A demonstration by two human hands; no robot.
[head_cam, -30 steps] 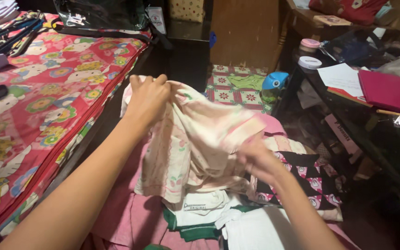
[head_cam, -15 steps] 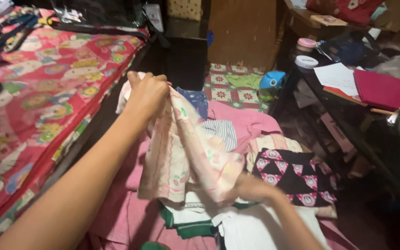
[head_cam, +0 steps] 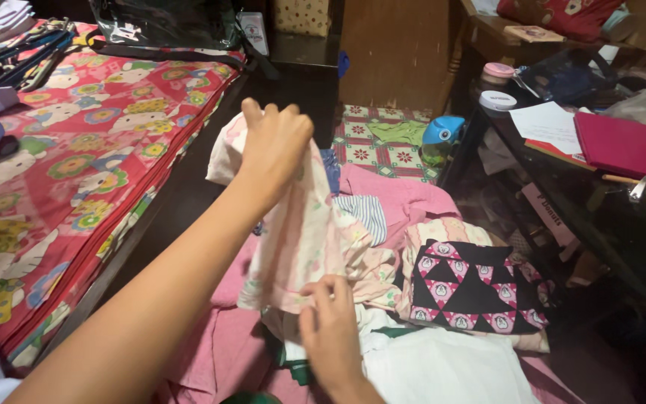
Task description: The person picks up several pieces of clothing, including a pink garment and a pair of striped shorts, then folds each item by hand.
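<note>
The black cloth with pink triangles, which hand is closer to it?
The right hand. It pinches the pale garment's bottom edge just left of the black cloth. The left hand holds the garment's top, higher and farther left.

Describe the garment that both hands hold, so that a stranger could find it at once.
Right of the red flowered mattress lies a pile of clothes on a pink cloth. Above it, the left hand lifts a pale cream-pink garment while the right hand pinches its hem. Unlike the black triangle-patterned piece nearby, it hangs raised.
</note>
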